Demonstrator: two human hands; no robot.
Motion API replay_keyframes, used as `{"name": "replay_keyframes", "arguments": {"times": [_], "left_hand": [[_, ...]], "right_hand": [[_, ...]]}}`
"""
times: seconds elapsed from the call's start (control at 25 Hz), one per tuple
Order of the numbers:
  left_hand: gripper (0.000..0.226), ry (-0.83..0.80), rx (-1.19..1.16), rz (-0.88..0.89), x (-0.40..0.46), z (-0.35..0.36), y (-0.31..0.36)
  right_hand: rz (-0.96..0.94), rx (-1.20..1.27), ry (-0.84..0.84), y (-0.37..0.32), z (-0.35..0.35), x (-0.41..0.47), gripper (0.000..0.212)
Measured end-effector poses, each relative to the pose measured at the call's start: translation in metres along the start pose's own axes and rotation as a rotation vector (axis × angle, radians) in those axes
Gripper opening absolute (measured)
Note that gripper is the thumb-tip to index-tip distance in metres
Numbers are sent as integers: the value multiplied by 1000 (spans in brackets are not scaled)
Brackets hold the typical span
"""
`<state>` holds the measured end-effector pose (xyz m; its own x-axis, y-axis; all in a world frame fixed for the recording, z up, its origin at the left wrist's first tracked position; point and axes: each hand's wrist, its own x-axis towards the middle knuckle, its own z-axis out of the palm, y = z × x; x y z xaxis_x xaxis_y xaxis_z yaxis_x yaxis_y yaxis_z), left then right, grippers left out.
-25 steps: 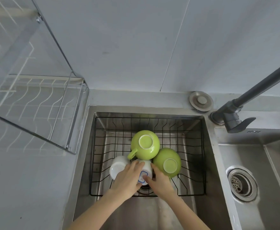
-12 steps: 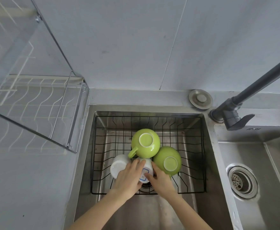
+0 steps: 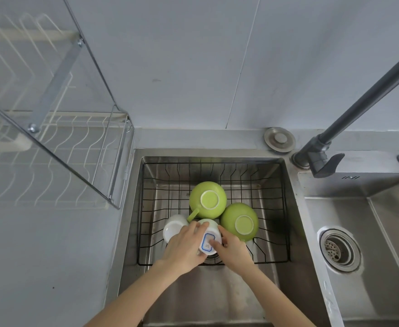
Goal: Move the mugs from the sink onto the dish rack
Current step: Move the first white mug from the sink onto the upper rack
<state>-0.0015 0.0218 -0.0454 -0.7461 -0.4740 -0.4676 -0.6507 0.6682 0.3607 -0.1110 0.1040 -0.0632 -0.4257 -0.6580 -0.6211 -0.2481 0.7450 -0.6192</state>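
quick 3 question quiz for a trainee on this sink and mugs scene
1. True or false: both hands, the left hand and the right hand, are on the white labelled mug.
2. How many green mugs lie upside down in the wire basket?
3. Where is the dish rack? A) left of the sink B) right of the sink C) inside the sink

Key: 1 true; 2 two; 3 A
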Motion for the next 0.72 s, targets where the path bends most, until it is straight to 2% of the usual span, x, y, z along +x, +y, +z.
{"name": "replay_keyframes", "arguments": {"times": [0.28,0.48,0.72], "left_hand": [[67,40,-47,6,-17,-9,7],[69,85,-273,19,-40,-17,11],[71,303,-335,121,-79,-39,22]], "right_hand": [[-34,-1,22,-15,-8,-27,40],[-75,-33,51,-24,-17,-55,45],[-202,-89,127,-44,-32,-96,49]]}}
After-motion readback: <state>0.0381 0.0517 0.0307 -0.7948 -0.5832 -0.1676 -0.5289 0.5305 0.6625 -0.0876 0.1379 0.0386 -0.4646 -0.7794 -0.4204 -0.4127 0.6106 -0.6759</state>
